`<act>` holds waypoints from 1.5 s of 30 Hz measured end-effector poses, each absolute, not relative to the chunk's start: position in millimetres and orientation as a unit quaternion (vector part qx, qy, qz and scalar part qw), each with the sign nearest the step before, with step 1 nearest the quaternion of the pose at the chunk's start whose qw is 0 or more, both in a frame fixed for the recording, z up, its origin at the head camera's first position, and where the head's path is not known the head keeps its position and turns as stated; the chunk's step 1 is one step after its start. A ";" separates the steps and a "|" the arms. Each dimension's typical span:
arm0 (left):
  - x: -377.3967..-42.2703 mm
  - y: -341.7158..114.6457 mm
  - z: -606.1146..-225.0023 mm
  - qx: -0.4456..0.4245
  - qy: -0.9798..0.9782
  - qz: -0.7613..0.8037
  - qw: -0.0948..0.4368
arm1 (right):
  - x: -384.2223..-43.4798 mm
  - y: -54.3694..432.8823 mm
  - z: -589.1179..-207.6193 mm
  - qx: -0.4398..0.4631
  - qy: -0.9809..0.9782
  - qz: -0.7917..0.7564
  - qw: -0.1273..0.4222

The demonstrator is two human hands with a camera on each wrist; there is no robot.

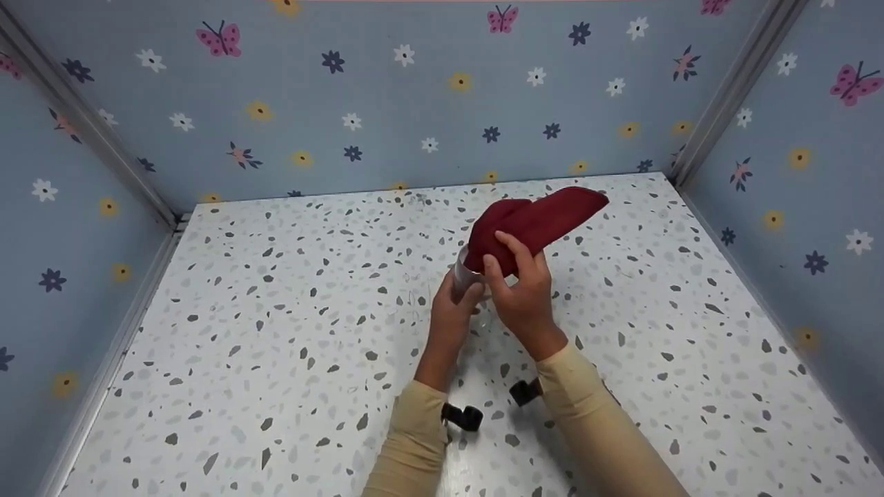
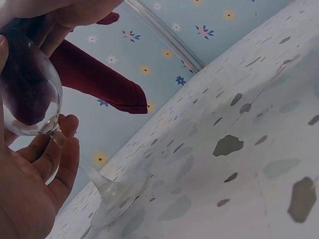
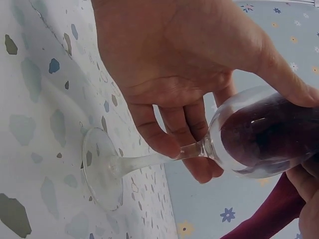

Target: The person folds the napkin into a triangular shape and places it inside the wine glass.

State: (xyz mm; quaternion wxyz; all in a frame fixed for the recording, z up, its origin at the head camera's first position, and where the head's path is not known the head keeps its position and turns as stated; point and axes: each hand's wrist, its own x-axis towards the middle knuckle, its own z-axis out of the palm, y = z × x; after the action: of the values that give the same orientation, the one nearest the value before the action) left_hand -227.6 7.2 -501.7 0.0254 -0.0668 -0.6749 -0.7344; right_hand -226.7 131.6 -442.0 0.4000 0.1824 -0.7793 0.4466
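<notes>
A stemmed wine glass (image 2: pixel 56 94) has the lower part of a folded dark red cloth napkin (image 1: pixel 545 221) inside its bowl. The rest of the cloth rises above the rim, with one long flap slanting to the right. My left hand (image 1: pixel 450 314) holds the glass, its fingers around the stem and its thumb along the bowl, as the right wrist view shows. At the rim, my right hand (image 1: pixel 526 293) grips the napkin with thumb and fingers. The round glass foot (image 3: pixel 102 169) is close to the tabletop; contact is unclear.
The white speckled tabletop (image 1: pixel 276 331) lies under both hands. Blue flowered panels (image 1: pixel 387 90) stand behind it and along both sides. Black wrist mounts (image 1: pixel 463 417) show near the sleeves.
</notes>
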 end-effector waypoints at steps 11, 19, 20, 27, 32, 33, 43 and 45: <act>-226.0 7.9 -500.9 -0.058 -0.676 -0.735 0.022 | -228.9 133.1 -441.4 0.186 -0.778 0.449 0.398; -223.7 8.5 -502.3 -0.054 -0.682 -0.729 0.024 | -228.2 137.2 -441.3 0.183 -0.778 0.455 0.392; -223.6 8.7 -502.0 -0.054 -0.680 -0.731 0.022 | -228.3 137.9 -441.6 0.183 -0.777 0.457 0.392; -223.4 4.2 -500.5 -0.062 -0.665 -0.744 0.018 | -228.6 137.1 -443.4 0.191 -0.770 0.466 0.392; -219.0 -4.7 -502.6 -0.070 -0.668 -0.740 0.015 | -225.0 129.6 -447.7 0.185 -0.767 0.479 0.385; -217.5 -5.8 -503.4 -0.069 -0.669 -0.740 0.012 | -223.8 128.4 -449.0 0.183 -0.767 0.481 0.382; -217.1 -5.3 -501.4 -0.071 -0.662 -0.747 0.002 | -222.3 130.3 -448.7 0.181 -0.766 0.490 0.375; -219.2 -2.6 -498.2 -0.072 -0.660 -0.748 0.001 | -224.5 133.2 -446.5 0.182 -0.763 0.492 0.377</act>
State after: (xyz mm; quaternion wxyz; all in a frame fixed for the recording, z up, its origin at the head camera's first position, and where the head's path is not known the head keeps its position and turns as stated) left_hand -219.2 -2.6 -498.2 0.0007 -0.0716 -0.6599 -0.7479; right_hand -224.5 133.2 -446.5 0.3774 0.1823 -0.7629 0.4922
